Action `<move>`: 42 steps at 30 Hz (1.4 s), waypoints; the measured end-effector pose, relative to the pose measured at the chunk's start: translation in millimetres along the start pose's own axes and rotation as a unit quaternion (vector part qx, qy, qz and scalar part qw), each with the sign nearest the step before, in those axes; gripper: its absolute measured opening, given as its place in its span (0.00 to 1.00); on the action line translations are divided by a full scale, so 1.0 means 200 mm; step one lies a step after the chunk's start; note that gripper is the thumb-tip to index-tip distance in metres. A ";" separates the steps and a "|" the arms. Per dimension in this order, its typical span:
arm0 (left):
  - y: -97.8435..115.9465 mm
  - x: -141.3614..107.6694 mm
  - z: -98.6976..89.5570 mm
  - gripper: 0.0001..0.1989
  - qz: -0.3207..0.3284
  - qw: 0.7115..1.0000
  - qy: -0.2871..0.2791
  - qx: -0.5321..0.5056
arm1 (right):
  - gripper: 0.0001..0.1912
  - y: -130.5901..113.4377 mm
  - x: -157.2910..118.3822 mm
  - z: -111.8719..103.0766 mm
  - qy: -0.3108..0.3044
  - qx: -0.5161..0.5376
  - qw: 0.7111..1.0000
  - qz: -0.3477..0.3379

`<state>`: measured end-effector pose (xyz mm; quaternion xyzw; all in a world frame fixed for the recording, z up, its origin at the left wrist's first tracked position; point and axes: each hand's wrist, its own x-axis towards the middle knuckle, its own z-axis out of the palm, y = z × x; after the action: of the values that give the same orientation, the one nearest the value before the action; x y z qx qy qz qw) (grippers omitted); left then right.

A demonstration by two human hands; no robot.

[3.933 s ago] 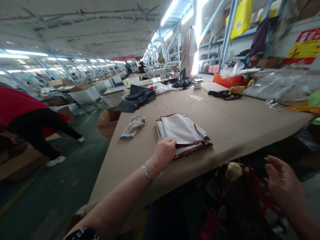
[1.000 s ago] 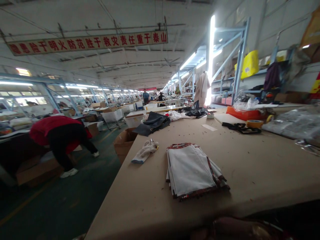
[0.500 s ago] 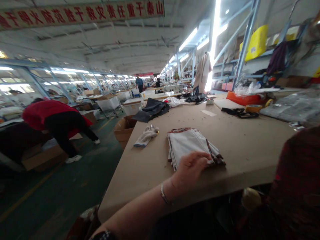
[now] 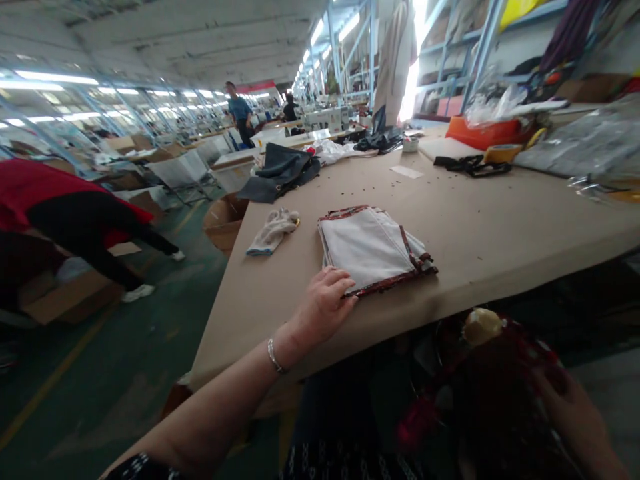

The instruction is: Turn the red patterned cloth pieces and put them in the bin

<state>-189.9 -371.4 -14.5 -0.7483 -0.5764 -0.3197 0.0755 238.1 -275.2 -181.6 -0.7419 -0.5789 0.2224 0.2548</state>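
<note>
A stack of folded white cloth pieces with dark red patterned edging (image 4: pixel 367 243) lies near the front edge of the brown table (image 4: pixel 280 300). My left hand (image 4: pixel 327 303) rests at the stack's near left corner, its fingers together on the edge. Low at the right, below the table, my right hand (image 4: pixel 575 413) is dim and blurred against a dark red patterned cloth (image 4: pixel 505 387); its fingers are mostly hidden. A pale round object (image 4: pixel 483 326) shows at the top of that cloth. A light knitted glove (image 4: pixel 274 231) lies left of the stack.
Dark folded material (image 4: pixel 283 170) lies at the table's far left, above a cardboard box (image 4: pixel 225 220). Black straps (image 4: pixel 473 165), an orange item (image 4: pixel 487 133) and clear plastic (image 4: pixel 590 143) lie far right. A person in red (image 4: pixel 65 207) bends over at the left.
My left hand has moved left along the stack, from its near right corner to its near left one. My right hand has come into view low at the right, with the dark red cloth lower.
</note>
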 end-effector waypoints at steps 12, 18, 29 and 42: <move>0.01 0.04 0.03 0.11 -0.050 0.988 -0.108 0.093 | 0.08 -0.94 -0.50 -0.16 -0.078 0.166 0.837 -0.516; 0.04 0.08 0.00 0.09 -0.068 0.989 -0.068 0.115 | 0.11 -1.56 -0.40 0.05 -0.077 -0.074 0.787 -0.608; -0.02 0.04 -0.04 0.09 -0.156 0.986 -0.037 0.050 | 0.17 -1.63 -0.27 -0.09 -0.010 -0.173 0.859 -0.482; 0.56 -0.04 0.20 0.09 -0.433 0.644 0.009 -0.631 | 0.14 -0.77 -0.65 -0.03 -0.255 0.280 0.905 -0.194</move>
<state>-73.6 -393.9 -21.5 -0.2769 -0.4930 -0.6085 -0.5567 96.6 -372.4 -75.0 -0.4311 -0.6708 0.5030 0.3335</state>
